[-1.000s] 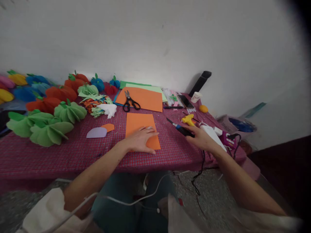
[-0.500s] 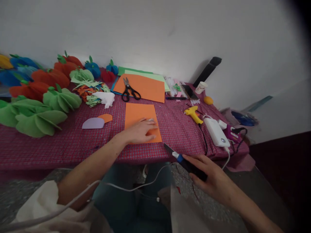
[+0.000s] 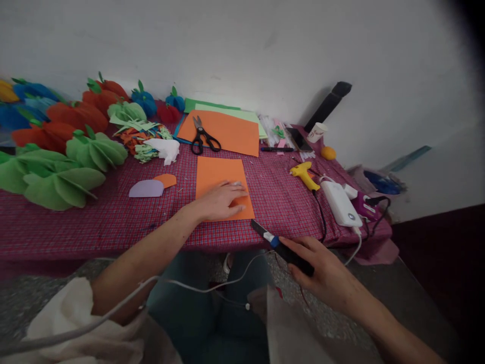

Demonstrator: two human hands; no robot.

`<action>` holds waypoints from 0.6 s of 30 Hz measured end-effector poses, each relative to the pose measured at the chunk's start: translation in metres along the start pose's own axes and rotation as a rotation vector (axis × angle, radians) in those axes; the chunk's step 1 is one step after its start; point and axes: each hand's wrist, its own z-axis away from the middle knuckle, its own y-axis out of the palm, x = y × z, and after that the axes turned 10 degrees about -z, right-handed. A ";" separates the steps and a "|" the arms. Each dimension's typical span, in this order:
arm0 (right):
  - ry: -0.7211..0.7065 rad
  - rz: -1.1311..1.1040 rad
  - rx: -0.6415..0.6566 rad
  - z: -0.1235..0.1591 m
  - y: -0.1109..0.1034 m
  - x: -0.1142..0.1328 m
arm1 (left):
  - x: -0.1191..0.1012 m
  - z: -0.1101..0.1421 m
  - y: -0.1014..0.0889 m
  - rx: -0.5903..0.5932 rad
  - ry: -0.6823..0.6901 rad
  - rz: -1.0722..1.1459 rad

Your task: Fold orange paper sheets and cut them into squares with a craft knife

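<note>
Head view is showing the left hand (image 3: 223, 200) lying palm down, thumb apart from the fingers, across an orange sheet (image 3: 217, 169) near the front edge of the worktop (image 3: 98, 227); it is probably pressing so that the paper is lying flat without sliding. By that front edge, the right hand (image 3: 322, 273) is gripping the handle of a utility knife (image 3: 282, 249), apparently so that the blade is pointing away from its own fingers. The blade tip is reaching the sheet's near right corner; whether it is touching cannot be told. So the sheet is lying directly under the left hand and ahead and leftward of the right. Scissors (image 3: 205, 136) are resting toward the far edge, seemingly leaving working room.
</note>
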 end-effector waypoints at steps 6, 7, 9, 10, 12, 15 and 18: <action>-0.007 -0.001 -0.005 0.003 0.000 0.000 | -0.002 0.000 -0.003 0.012 -0.001 0.008; -0.008 -0.002 -0.006 0.003 0.000 0.000 | -0.001 0.000 -0.003 0.012 -0.003 0.008; -0.004 -0.001 -0.013 0.002 0.000 0.000 | -0.001 0.000 -0.002 0.009 0.001 0.010; 0.000 0.001 -0.016 0.001 0.000 -0.001 | -0.001 0.000 -0.002 0.005 0.005 0.011; 0.008 0.006 -0.018 0.000 0.000 -0.001 | -0.001 0.000 -0.001 0.002 0.008 0.012; 0.006 0.010 -0.009 0.000 0.000 0.000 | 0.000 0.000 -0.001 0.008 -0.002 0.015; -0.006 0.008 -0.005 0.001 -0.001 0.002 | 0.001 0.000 0.000 0.016 -0.003 0.023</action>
